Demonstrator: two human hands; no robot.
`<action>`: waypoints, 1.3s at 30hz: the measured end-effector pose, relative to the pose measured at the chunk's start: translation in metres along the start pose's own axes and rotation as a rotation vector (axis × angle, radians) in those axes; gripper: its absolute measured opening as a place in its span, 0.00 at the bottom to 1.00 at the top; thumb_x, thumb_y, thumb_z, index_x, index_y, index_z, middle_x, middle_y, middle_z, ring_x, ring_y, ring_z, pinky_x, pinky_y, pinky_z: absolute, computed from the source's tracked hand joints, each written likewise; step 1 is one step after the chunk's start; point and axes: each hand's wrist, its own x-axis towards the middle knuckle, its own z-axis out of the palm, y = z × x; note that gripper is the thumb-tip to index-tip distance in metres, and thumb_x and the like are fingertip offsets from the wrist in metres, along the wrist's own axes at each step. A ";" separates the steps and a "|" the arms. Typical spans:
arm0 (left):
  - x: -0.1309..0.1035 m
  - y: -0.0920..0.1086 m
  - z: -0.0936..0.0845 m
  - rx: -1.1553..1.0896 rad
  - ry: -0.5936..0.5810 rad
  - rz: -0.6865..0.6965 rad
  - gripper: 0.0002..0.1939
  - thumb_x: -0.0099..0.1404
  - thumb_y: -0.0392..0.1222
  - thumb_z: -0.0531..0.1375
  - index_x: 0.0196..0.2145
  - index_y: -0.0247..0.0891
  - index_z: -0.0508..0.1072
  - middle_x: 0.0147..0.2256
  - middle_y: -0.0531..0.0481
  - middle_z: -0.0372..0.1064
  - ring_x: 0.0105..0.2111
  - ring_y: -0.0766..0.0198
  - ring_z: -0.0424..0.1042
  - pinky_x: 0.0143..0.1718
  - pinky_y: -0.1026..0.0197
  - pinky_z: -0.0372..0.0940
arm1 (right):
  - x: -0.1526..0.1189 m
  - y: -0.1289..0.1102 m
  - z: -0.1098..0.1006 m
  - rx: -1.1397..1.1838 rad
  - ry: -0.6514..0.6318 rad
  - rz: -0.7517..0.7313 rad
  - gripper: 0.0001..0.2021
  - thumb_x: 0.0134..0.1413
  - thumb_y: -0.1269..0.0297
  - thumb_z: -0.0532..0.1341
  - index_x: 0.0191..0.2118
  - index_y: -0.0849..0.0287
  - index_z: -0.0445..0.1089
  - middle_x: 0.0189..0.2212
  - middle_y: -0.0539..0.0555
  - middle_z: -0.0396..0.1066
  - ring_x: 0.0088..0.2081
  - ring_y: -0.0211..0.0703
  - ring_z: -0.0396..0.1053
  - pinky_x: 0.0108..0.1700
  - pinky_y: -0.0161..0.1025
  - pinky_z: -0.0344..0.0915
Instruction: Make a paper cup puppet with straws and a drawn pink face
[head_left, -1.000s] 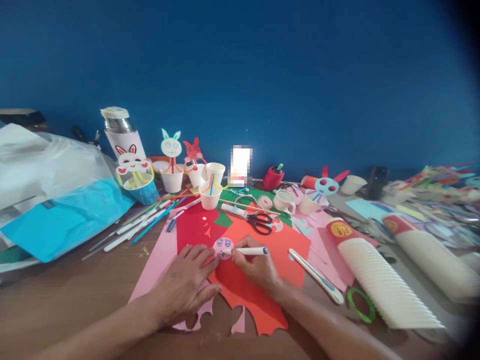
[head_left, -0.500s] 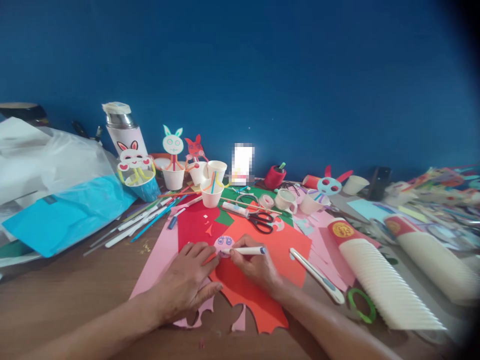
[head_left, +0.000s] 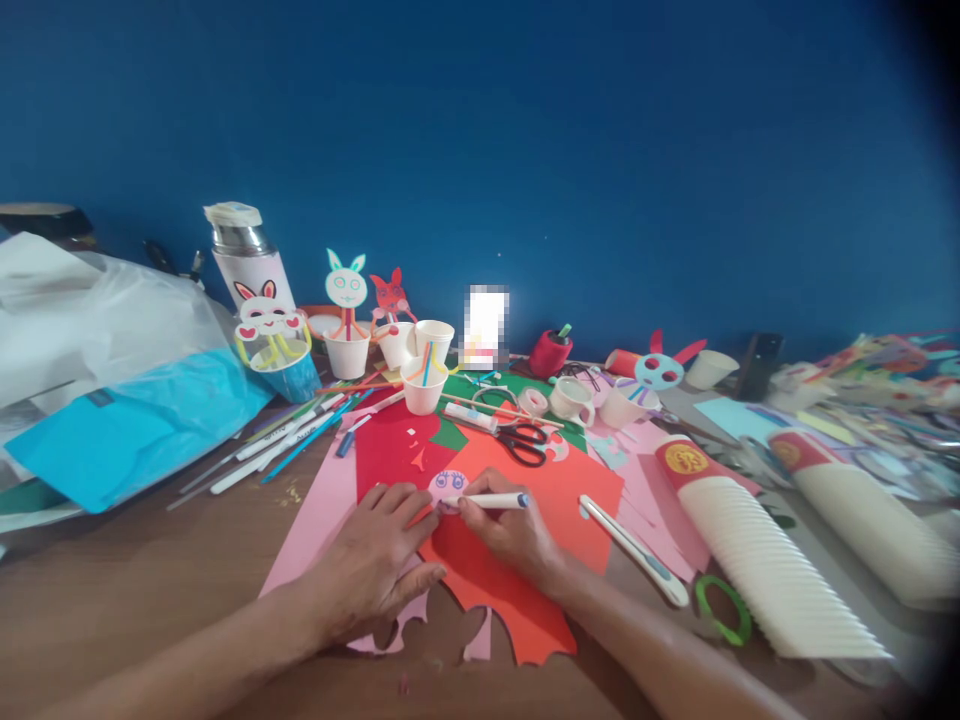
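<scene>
A small pink paper face [head_left: 450, 482] with two blue-drawn eyes lies on red and orange paper. My left hand [head_left: 386, 550] rests flat with fingers spread, its fingertips at the left edge of the face. In my right hand [head_left: 510, 525] is a white marker [head_left: 495, 501], its tip touching the lower part of the face, where a purple mark shows. Beneath both hands are sheets of orange paper [head_left: 559, 490] and pink paper [head_left: 307, 530] with cut-out edges. Black-handled scissors [head_left: 523, 445] lie just beyond my right hand.
Paper cups with animal figures [head_left: 346, 350] stand at the back. Markers [head_left: 277, 440] and a blue sheet [head_left: 135, 420] lie left. To the right are a white cutter [head_left: 637, 553], a green tape ring [head_left: 724, 610] and stacked paper cups [head_left: 780, 570].
The marker in my right hand has shifted very slightly to the left over the face. My left hand stays where it was.
</scene>
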 end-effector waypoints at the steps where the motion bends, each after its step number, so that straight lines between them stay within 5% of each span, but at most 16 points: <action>1: 0.000 0.000 0.000 0.001 -0.006 0.001 0.25 0.69 0.56 0.46 0.48 0.36 0.71 0.48 0.41 0.67 0.45 0.49 0.61 0.46 0.46 0.58 | 0.000 0.000 0.000 0.001 -0.002 -0.002 0.04 0.54 0.64 0.58 0.30 0.57 0.66 0.22 0.48 0.71 0.23 0.36 0.66 0.25 0.31 0.59; 39: 0.001 0.001 -0.002 0.015 -0.042 -0.011 0.24 0.69 0.56 0.47 0.48 0.37 0.70 0.48 0.42 0.67 0.45 0.49 0.62 0.46 0.46 0.58 | 0.001 0.000 0.001 0.014 -0.001 0.023 0.05 0.52 0.65 0.57 0.28 0.58 0.66 0.21 0.47 0.68 0.21 0.35 0.63 0.23 0.30 0.56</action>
